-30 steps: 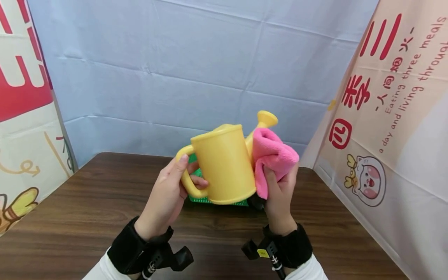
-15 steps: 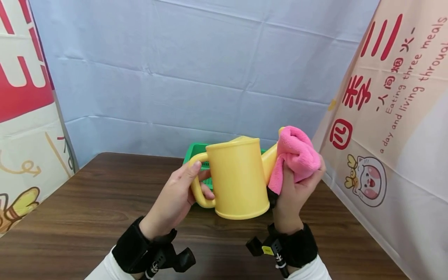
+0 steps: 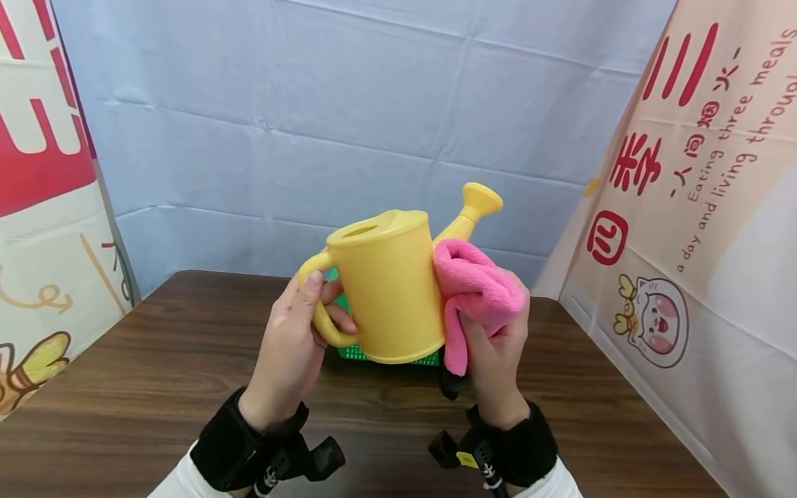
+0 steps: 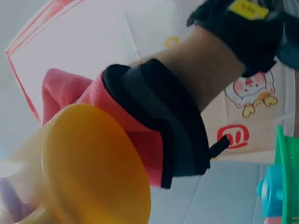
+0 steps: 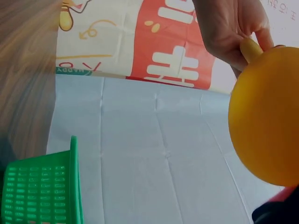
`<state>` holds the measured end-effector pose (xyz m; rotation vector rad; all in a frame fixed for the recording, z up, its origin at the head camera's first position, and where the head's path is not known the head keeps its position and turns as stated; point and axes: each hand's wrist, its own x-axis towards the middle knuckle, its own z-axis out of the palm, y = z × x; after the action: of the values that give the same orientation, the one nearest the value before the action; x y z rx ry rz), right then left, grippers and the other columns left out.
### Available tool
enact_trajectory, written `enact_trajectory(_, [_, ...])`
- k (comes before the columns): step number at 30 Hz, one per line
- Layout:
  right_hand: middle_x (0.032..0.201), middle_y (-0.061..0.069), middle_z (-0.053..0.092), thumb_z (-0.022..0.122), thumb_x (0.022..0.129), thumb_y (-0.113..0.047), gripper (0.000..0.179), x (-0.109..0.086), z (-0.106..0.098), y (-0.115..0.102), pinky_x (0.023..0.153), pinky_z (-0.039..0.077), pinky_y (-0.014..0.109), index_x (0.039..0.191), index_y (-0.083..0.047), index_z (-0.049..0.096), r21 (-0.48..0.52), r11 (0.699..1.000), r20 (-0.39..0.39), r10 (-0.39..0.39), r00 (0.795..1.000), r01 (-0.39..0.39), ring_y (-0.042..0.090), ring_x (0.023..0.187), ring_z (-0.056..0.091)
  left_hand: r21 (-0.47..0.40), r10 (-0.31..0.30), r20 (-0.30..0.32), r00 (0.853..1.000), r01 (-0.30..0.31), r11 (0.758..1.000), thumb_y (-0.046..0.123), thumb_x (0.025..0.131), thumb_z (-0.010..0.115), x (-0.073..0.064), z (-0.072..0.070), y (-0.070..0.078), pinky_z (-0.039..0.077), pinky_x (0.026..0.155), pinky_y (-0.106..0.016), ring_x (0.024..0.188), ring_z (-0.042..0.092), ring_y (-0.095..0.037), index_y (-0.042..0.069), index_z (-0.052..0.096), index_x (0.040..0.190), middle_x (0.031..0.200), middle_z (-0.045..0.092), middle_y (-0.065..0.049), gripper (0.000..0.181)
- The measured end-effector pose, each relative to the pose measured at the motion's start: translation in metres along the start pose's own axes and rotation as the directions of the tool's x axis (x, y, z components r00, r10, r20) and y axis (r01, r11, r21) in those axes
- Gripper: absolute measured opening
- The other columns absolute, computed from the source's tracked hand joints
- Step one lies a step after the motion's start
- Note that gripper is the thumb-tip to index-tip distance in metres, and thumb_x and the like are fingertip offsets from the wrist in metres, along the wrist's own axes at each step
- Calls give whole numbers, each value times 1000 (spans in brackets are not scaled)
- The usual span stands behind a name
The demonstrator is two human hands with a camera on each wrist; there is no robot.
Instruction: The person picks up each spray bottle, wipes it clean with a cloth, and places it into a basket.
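A yellow watering can point(image 3: 392, 290) is held up above the table, its spout point(image 3: 463, 218) pointing to the upper right. My left hand point(image 3: 292, 339) grips the can's handle point(image 3: 324, 318), thumb on top and fingers curled through it. A folded pink cloth point(image 3: 479, 287) with a black edging is in my right hand point(image 3: 498, 346), against the can's right side below the spout. In the left wrist view, the cloth point(image 4: 105, 107) shows its dark edge beside the can's base point(image 4: 98, 168). The right wrist view shows the round base point(image 5: 268, 116) and my left hand point(image 5: 229, 28) at the handle.
Behind the can, a green basket point(image 3: 355, 351) stands on the dark wooden table point(image 3: 156, 373), mostly hidden in the head view. A turquoise item point(image 4: 272, 191) shows at the basket in the left wrist view. Blue cloth point(image 3: 299, 124) hangs behind, with printed sheets at both sides.
The can and cloth shifted right and down, then came back left and up. The cloth slid along the spout, covering its tip, then returned to the can's side. Both hands kept their hold.
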<state>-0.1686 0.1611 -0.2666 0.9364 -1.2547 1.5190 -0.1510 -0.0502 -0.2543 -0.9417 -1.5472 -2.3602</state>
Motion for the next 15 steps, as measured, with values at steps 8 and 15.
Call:
enact_trajectory(8, [118, 16, 51, 67, 84, -9, 52, -4, 8, -6, 89, 44, 33, 123, 12, 39, -260, 965, -154, -76, 985, 34, 30, 107, 49, 256, 225, 39, 974, -227, 940, 11, 99, 45, -4, 4, -9, 40, 48, -26, 47, 38, -14, 8, 42, 140, 60, 43, -4, 41])
enact_trajectory(15, [121, 14, 52, 69, 80, -4, 44, 5, -6, -2, 92, 39, 32, 121, 4, 54, -540, 842, -171, -96, 981, -12, 25, 111, 45, 498, 537, 267, 801, -591, 634, 23, 91, 59, 0, 7, -18, 48, 88, -29, 106, 60, -23, 3, 52, 131, 118, 62, -14, 45])
